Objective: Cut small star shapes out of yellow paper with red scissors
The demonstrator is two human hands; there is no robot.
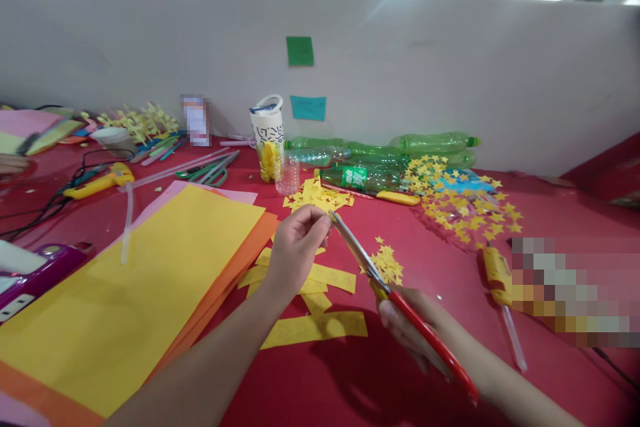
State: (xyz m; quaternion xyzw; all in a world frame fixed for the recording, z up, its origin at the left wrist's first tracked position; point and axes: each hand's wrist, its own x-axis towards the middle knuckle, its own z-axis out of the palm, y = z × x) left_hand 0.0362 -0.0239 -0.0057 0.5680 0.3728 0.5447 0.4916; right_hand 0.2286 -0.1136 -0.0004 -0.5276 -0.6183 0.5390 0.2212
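My right hand (413, 323) grips a pair of red-handled scissors (367, 263), whose blades point up and left toward my other hand. The fingers of my left hand (303, 233) are pinched at the blade tips, on a small yellow scrap that is mostly hidden, probably paper. Beneath and beside my left wrist lie several yellow paper strips (337, 327). A small heap of cut yellow stars (387, 263) sits behind the scissors. Farther back is a pile of yellow paper scraps (320, 197).
On the left lie large yellow sheets (200, 240) over orange ones, and a yellow glue gun (103, 180). Green plastic bottles (375, 177) line the wall beside a white patterned cup (267, 127). Right of them stand stars on stems (465, 203); another glue gun (497, 273) lies nearer.
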